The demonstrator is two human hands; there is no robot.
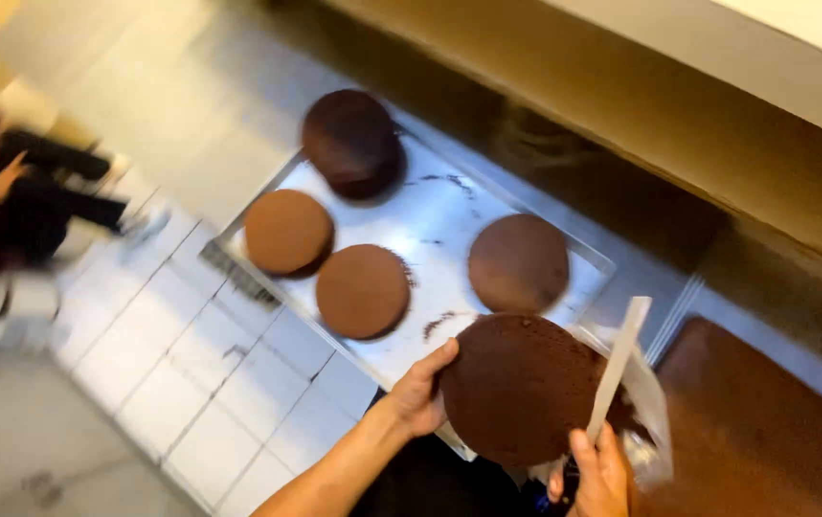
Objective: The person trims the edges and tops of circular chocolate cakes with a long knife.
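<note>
My left hand (420, 391) grips the left edge of a round dark brown cake layer (518, 388) and holds it tilted over the near corner of a metal tray (449, 215). My right hand (600, 474) is closed on the handle of a long pale flat blade (619, 366) that rests against the layer's right side. Clear plastic wrap (653, 412) hangs beside that hand. On the tray lie three lighter brown round layers (288, 232) (363, 290) (518, 262) and one taller dark cake (350, 142) at the far end.
The tray sits on a steel counter (641, 278) beneath a tan ledge (679, 115). A large brown sheet cake (751, 431) lies at the right. White floor tiles (191, 354) show on the left, where another person in dark clothes (18, 206) stands, blurred.
</note>
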